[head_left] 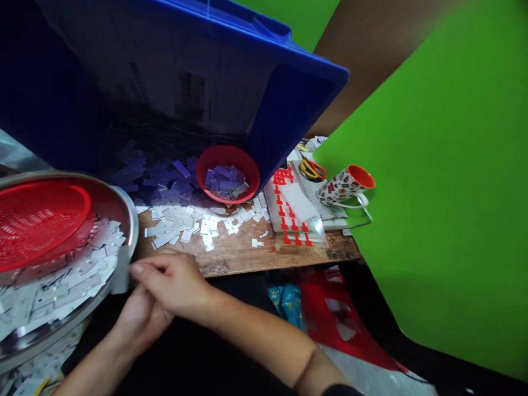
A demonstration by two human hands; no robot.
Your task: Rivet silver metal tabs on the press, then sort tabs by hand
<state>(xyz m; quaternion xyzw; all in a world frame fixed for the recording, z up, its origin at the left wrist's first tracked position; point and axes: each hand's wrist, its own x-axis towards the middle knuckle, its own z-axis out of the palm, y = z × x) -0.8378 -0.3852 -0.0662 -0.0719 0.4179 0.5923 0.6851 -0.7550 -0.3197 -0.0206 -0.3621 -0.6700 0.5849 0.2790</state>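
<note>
My right hand lies across my left hand just in front of the bench edge. The right fingers are curled in, with the thumb pressed over and pointing left. Most of the left fingers are hidden beneath the right hand. A flat grey metal piece stands by the right thumb tip, at the rim of a round metal pan; I cannot tell whether either hand grips it. The pan is heaped with flat metal plates, and a red plastic colander rests on them.
Small metal plates are strewn over the wooden bench. A red bowl of plates stands inside a tipped blue bin. To the right are a sheet of red stickers, scissors, a patterned mug and a green panel.
</note>
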